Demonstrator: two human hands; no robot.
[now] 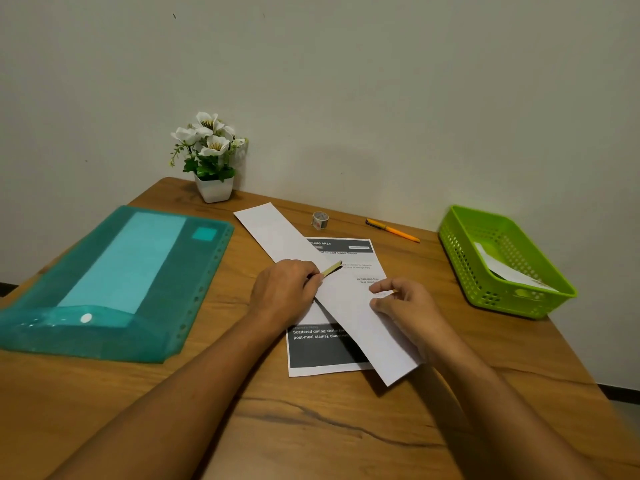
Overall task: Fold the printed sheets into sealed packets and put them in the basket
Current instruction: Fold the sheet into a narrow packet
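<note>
So the folded sheet (346,299) sits mid-tabletop, a long white strip lying right on top of a flat printed sheet (322,351) and crossing it at an angle. Being just doubled-over paper, it'll be super light and floppy, a bit springy at the creases, and slick enough to skate around on the sheet under it. I'd pin it flat near the middle with fingertips instead of lifting it by one end, where it would droop, and stick the seal where the flap meets the body.

Its long axis runs diagonally. The far end points up-left toward the flower pot (213,188), and the near end points down-right, tucked beside the right forearm. The printed sheet underneath lies more or less straight away from the person, with its header at the far side.

The left hand (284,289) pinches a small tan bit of tape (331,269) (looks like tape, anyway) just above the strip. The right hand (405,306) rests on the strip with curled fingers. Honestly, I can't tell if it's pinching an edge or just pressing down.

Further out are a tape roll (320,220) and an orange pen (393,231) toward the wall, and a teal folder (114,282) off to the left. On the right, well apart, is the green basket (450,237) with one white packet (502,268) already inside. It all sits on the wooden tabletop (311,427).
</note>
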